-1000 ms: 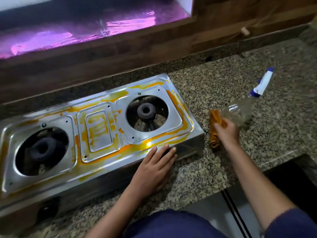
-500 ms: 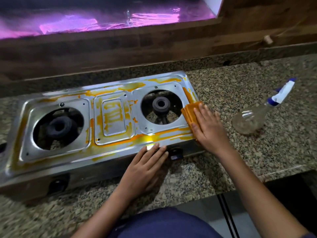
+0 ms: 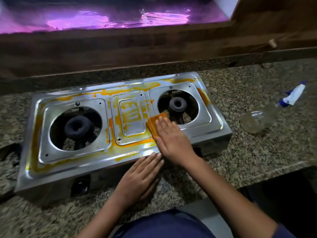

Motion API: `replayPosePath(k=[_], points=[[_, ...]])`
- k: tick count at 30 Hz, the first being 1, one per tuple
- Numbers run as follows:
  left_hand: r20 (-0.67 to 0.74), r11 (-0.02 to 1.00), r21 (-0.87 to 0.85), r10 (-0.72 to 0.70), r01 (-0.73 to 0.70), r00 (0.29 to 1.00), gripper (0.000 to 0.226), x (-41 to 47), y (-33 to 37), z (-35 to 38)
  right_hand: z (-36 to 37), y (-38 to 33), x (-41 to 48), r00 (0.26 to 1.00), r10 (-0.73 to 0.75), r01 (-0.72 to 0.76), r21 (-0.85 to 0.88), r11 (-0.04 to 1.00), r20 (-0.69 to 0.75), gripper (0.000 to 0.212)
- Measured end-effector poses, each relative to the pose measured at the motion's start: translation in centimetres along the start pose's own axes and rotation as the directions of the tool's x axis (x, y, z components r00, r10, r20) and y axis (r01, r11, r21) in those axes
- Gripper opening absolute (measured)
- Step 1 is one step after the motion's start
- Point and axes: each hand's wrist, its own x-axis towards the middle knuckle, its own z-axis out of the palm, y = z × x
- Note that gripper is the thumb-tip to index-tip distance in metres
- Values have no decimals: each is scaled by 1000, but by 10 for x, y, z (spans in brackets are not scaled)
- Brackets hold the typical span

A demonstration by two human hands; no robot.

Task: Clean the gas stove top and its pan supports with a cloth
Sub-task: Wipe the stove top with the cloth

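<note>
Stove: we note a steel gas stove (image 3: pixel 202 129) on the speckled counter (image 3: pixel 257 152), centre of the frame.
Soil: orange smears (image 3: pixel 132 145) streak its top. They are heaviest round the middle panel and along the front and left edges.
Burners: left burner (image 3: pixel 78 127) and right burner (image 3: pixel 177 104), both dark, each sunk in a round opening.
Cloth: a folded orange cloth (image 3: pixel 154 121) lies flat on the stove top, between the middle panel and the right burner opening.
Right hand: the right hand (image 3: pixel 173 141) lies flat on the cloth, fingers straight and together, pressing down. We see only the cloth's upper and left edges past the fingers.
Left hand: the left hand (image 3: pixel 139 177) is flat with fingers straight. Its fingertips touch the stove's front rim, just beside the right wrist, and it holds nothing.
Bottle: a clear spray bottle (image 3: pixel 253 121) with a white-and-blue head lies tipped on the counter at the right of the frame, apart from the stove.
</note>
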Motion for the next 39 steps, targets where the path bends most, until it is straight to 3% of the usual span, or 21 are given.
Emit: replayPosePath(k=[5, 11, 16, 18, 22, 25, 29, 35, 39], points=[[-17, 997, 45, 60, -59, 998, 54, -1, -5, 5, -5, 19, -13, 998, -61, 62, -64, 996, 17, 64], [-57, 999, -35, 33, -35, 998, 56, 16, 5, -1, -32, 114, -53, 946, 320, -322, -21, 947, -56, 76], [-133, 999, -48, -31, 25, 991, 58, 52, 9, -6, -37, 135, -41, 894, 437, -445, -95, 890, -96, 82], [-192, 989, -104, -120, 102, 974, 58, 69, 12, -10, -28, 109, -38, 921, 381, -387, -84, 918, -82, 80], [-298, 954, -227, -260, 196, 919, 58, 96, 12, -19, 2, 27, -20, 996, -30, 29, -10, 1000, -80, 65], [-380, 941, -235, -318, 241, 869, 60, 118, 12, -34, 6, 0, -6, 966, -259, 259, 62, 964, -4, 66], [-373, 938, -217, -336, 271, 865, 62, 136, 11, -44, -11, 49, -16, 933, -356, 350, 89, 932, 60, 63], [-144, 886, -223, -442, 406, 886, 61, 157, 34, -6, -45, 167, -49, 1000, -24, 25, 63, 998, -18, 67], [-39, 868, -185, -474, 460, 879, 60, 175, 60, 23, -54, 178, -15, 995, 103, -103, -32, 994, -10, 70]])
